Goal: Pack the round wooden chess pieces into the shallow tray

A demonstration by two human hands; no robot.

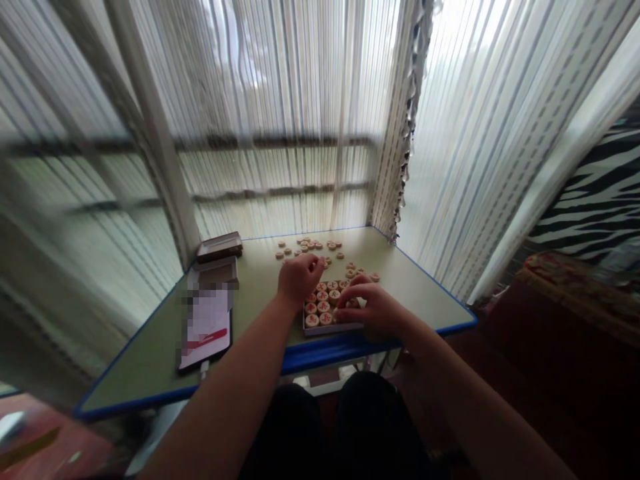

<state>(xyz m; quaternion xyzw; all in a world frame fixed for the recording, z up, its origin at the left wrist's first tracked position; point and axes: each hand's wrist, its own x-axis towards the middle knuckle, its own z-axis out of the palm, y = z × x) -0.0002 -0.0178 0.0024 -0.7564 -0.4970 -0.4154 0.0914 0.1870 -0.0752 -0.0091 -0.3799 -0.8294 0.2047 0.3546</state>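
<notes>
A shallow box (306,329) near the table's front edge holds rows of round, pale Chinese chess pieces (324,307) with red characters. My right hand (373,305) reaches over the box's right side. Its fingers are bent and pinched around a pale Chinese chess piece low in the box, mostly covered by the hand. Just behind the box's left corner is my left hand (300,275), with its fingers curled closed. What they hold, if anything, is hidden. Loose Chinese chess pieces (311,245) lie scattered beyond both hands, and a few more are behind the right hand.
A tablet (206,333) with a lit screen and a plugged-in cable lies on the left of the pale, blue-edged table (425,293). Behind it are an open box part (216,272) and another box (220,245). Sheer curtains (290,133) hang along the far side.
</notes>
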